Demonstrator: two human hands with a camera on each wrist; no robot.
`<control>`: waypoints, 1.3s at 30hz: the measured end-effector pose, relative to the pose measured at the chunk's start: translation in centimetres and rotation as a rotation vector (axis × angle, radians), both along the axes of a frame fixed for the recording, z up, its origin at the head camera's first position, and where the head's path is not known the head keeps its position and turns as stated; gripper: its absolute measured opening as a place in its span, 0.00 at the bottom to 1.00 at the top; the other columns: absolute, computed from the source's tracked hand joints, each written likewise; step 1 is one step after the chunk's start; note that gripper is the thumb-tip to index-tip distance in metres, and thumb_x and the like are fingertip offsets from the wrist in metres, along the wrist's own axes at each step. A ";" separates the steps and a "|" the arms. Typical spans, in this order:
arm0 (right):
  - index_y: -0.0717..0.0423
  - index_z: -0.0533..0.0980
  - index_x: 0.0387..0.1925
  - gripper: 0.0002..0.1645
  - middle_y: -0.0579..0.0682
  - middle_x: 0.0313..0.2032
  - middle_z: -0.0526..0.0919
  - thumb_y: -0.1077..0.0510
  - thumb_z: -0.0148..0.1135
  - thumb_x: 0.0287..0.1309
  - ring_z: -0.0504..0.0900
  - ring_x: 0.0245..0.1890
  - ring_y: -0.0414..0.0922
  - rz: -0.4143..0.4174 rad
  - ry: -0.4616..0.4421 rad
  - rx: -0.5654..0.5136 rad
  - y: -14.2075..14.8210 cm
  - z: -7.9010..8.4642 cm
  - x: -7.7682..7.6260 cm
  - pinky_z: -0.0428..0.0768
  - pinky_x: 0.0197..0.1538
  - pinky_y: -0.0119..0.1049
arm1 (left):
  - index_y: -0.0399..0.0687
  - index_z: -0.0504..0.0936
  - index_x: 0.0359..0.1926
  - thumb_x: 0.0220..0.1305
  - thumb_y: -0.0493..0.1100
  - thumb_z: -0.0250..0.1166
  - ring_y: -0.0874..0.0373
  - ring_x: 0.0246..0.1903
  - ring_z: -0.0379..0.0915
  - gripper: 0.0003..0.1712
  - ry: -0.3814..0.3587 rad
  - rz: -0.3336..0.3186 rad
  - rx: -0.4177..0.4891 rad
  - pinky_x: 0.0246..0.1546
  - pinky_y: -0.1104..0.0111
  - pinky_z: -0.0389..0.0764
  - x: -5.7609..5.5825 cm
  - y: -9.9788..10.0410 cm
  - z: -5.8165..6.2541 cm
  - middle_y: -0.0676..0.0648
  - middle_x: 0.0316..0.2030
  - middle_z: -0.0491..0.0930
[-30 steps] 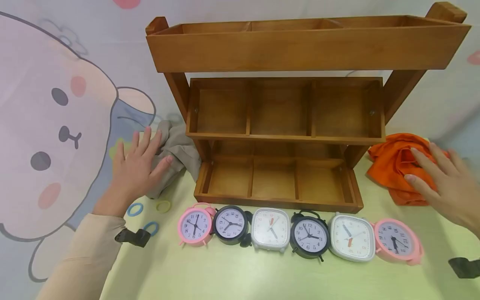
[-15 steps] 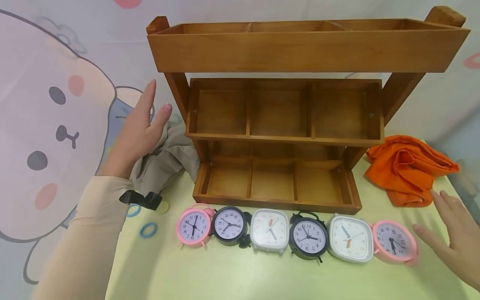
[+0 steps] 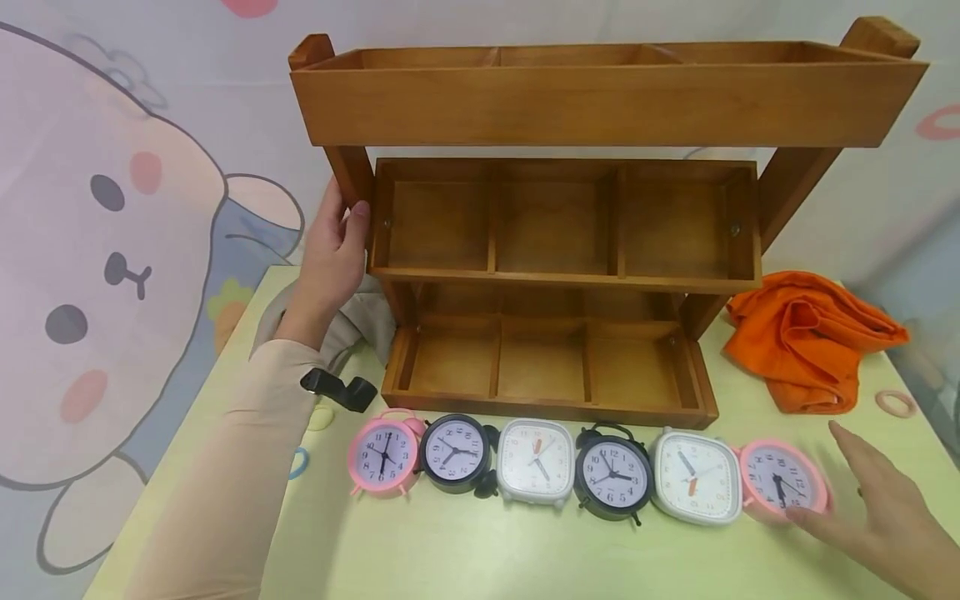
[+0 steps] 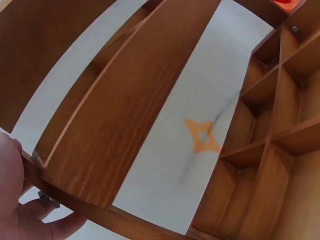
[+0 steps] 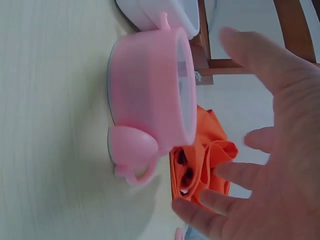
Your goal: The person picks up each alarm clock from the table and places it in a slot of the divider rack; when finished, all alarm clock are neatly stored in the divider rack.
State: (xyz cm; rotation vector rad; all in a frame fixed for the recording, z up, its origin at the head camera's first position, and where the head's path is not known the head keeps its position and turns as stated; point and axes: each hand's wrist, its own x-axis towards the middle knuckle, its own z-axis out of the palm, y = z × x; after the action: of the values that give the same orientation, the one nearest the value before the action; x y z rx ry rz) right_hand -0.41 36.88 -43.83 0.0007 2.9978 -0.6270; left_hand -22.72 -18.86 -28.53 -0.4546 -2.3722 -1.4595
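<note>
My left hand (image 3: 330,254) grips the left side post (image 3: 351,179) of a wooden three-tier shelf (image 3: 600,104). In the left wrist view, the thumb and fingers lie on either side of the wood. My right hand (image 3: 885,517) is spread with nothing in it, beside the pink alarm clock (image 3: 780,467) at the right end of a row. The right wrist view shows the palm (image 5: 295,135) facing that clock's rim. To its left lie a white clock (image 3: 697,475), a black clock (image 3: 615,475), another white clock (image 3: 536,461), another black clock (image 3: 455,452) and a second pink clock (image 3: 384,454).
An orange cloth (image 3: 813,333) lies right of the shelf, a grey cloth (image 3: 367,321) left of it, partly behind my left arm. A pink ring (image 3: 881,402) is near the table's right edge. Yellow (image 3: 321,417) and blue rings (image 3: 303,460) peek out beside my left sleeve.
My left hand has gone from above the grey cloth up and right onto the shelf post. My right hand has come down from the orange cloth to the right-end pink clock.
</note>
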 end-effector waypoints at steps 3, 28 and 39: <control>0.71 0.45 0.73 0.72 0.81 0.62 0.59 0.41 0.77 0.43 0.63 0.53 0.75 0.018 0.009 0.028 -0.2 -0.7 0.0 0.69 0.48 0.72 | 0.61 0.52 0.77 0.78 0.50 0.44 0.60 0.72 0.58 0.30 0.007 0.053 -0.078 0.72 0.60 0.63 -0.5 -0.1 -1.1 0.52 0.72 0.61; 0.81 0.61 0.60 0.63 0.77 0.50 0.71 0.40 0.81 0.37 0.71 0.44 0.67 -0.090 0.001 -0.006 -0.1 -1.0 -0.1 0.76 0.43 0.63 | 0.44 0.66 0.68 0.76 0.45 0.48 0.47 0.64 0.72 0.24 0.077 0.159 -0.127 0.57 0.50 0.79 -0.1 0.4 -2.3 0.40 0.63 0.74; 0.68 0.70 0.54 0.51 0.60 0.45 0.77 0.56 0.87 0.26 0.63 0.42 0.29 0.077 0.319 -0.202 -3.7 4.5 -3.7 0.64 0.36 0.23 | 0.42 0.65 0.68 0.76 0.45 0.47 0.45 0.63 0.72 0.24 0.090 0.156 -0.142 0.55 0.49 0.80 -0.2 0.5 -2.4 0.39 0.62 0.74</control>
State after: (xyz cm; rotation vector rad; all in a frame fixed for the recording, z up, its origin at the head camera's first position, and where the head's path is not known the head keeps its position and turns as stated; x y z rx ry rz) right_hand -4.12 33.23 -39.33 -0.2491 3.1952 -1.0042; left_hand -22.97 -18.35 -30.89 -0.3519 -2.3905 -1.1835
